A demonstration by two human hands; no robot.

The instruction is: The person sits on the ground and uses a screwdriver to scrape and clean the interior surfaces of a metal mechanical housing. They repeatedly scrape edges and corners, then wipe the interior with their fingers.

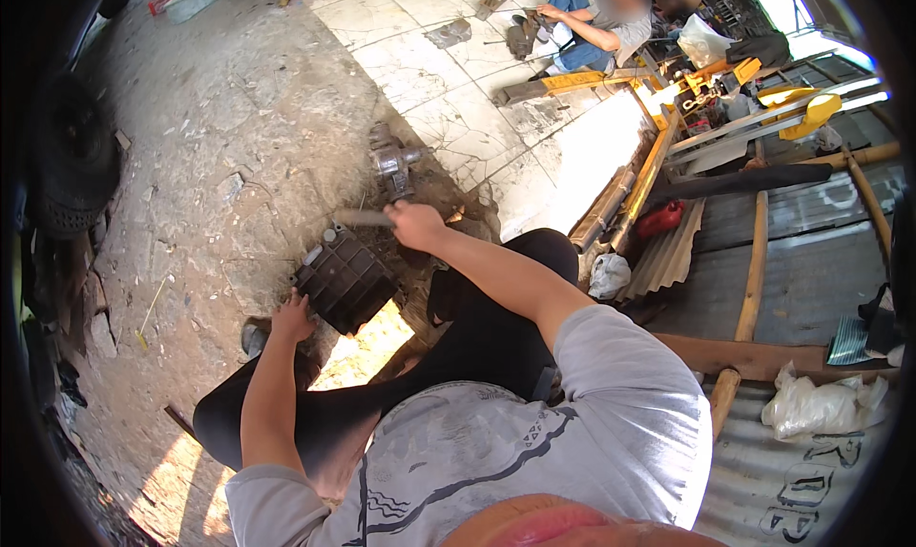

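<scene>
A dark, grid-ribbed metal housing [343,278] lies on the dirt floor between my legs. At its left edge is my left hand [294,318], fingers spread and resting against the side. My right hand [417,225] is closed around one end of a long greyish tool [364,218], blurred by motion, so I cannot make out its exact kind. The tool points left, over the far edge of the housing. Just beyond my right hand, a greasy metal part with stubby projecting ends [391,161] sits on the floor.
Pale cracked tiles [410,80] border the dirt at the far right. Another person [611,27] sits there beside a yellow metal frame [639,180]. A tyre [72,156] stands at left. Corrugated sheets [763,270], wooden poles and a white plastic bag [822,404] are on my right.
</scene>
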